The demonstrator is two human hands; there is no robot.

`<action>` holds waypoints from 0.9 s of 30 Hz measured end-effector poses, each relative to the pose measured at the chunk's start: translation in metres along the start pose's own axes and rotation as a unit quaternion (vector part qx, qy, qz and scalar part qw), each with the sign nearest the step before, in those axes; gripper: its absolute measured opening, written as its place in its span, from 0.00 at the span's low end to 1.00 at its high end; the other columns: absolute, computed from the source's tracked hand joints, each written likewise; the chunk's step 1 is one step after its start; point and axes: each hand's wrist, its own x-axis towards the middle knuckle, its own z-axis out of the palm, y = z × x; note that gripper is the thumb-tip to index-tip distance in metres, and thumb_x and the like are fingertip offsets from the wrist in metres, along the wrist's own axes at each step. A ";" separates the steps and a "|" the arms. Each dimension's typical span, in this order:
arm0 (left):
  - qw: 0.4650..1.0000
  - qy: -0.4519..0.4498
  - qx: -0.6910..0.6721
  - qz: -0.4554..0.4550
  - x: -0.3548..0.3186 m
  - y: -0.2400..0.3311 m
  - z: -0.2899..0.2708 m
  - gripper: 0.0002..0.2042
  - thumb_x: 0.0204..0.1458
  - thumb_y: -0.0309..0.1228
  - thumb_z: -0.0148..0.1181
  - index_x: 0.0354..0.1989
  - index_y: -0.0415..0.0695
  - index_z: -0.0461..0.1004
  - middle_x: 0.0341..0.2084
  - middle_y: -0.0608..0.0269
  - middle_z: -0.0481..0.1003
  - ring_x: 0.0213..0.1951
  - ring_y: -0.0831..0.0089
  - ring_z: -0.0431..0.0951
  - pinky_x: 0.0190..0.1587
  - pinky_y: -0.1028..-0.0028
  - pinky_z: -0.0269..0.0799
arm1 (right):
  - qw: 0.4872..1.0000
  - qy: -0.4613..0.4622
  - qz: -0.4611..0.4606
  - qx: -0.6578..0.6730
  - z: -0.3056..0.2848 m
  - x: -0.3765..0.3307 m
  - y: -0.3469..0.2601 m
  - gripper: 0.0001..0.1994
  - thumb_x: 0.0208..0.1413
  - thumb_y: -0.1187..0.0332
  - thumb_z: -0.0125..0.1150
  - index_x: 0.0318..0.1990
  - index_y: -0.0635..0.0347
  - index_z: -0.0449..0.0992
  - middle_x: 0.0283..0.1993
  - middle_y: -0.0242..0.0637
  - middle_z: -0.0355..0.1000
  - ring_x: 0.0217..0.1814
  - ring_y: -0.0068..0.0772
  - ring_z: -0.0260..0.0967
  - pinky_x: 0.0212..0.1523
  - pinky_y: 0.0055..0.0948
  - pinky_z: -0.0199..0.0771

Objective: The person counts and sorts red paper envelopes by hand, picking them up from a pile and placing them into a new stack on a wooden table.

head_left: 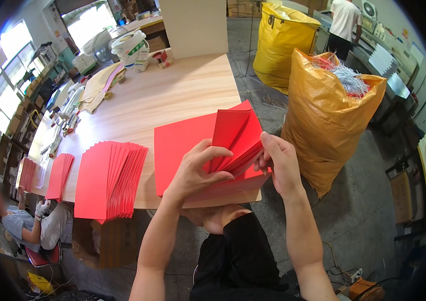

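Note:
Between my hands is a fanned bundle of red paper sheets (pixel 245 143), its upper sheet folded over into a narrow flap. My left hand (pixel 198 168) grips the near left side, thumb and fingers curled around it. The right edge is pinched between the thumb and fingers of my right hand (pixel 279 160). Beneath them, a thick stack of larger red sheets (pixel 175 138) lies at the table's near edge. Just left of that stack, many red folded papers (pixel 95 175) are spread in an overlapping row.
The wooden table (pixel 183 90) also bears smaller red bundles (pixel 60 175), a white bucket (pixel 130 50) and tape rolls. Right of it stand an orange sack (pixel 328 120) of paper scraps and a yellow sack (pixel 280 50). One person (pixel 32 220) sits at left; another (pixel 344 25) stands far right.

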 end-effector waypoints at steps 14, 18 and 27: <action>0.967 -0.053 0.218 0.117 0.003 0.011 0.007 0.36 0.48 0.39 0.83 0.69 0.53 0.78 0.67 0.51 0.74 0.61 0.51 0.80 0.63 0.56 0.80 | 0.814 -0.040 -0.331 -0.475 0.006 -0.028 0.049 0.15 0.56 0.63 0.68 0.49 0.55 0.87 0.54 0.48 0.79 0.60 0.58 0.72 0.65 0.53 0.73; 0.974 -0.061 0.199 0.089 -0.001 0.009 0.009 0.42 0.52 0.37 0.80 0.77 0.49 0.67 0.74 0.51 0.69 0.67 0.49 0.77 0.70 0.50 0.75 | 0.819 -0.048 -0.309 -0.481 0.004 -0.032 0.052 0.15 0.56 0.62 0.67 0.49 0.54 0.88 0.55 0.46 0.81 0.60 0.56 0.72 0.64 0.51 0.74; 0.979 -0.048 0.187 0.064 0.003 -0.001 0.012 0.27 0.61 0.42 0.73 0.66 0.47 0.77 0.59 0.56 0.81 0.60 0.50 0.80 0.74 0.48 0.71 | 0.839 -0.035 -0.306 -0.448 0.012 -0.028 0.048 0.17 0.53 0.67 0.66 0.51 0.58 0.86 0.56 0.46 0.81 0.64 0.57 0.74 0.67 0.51 0.74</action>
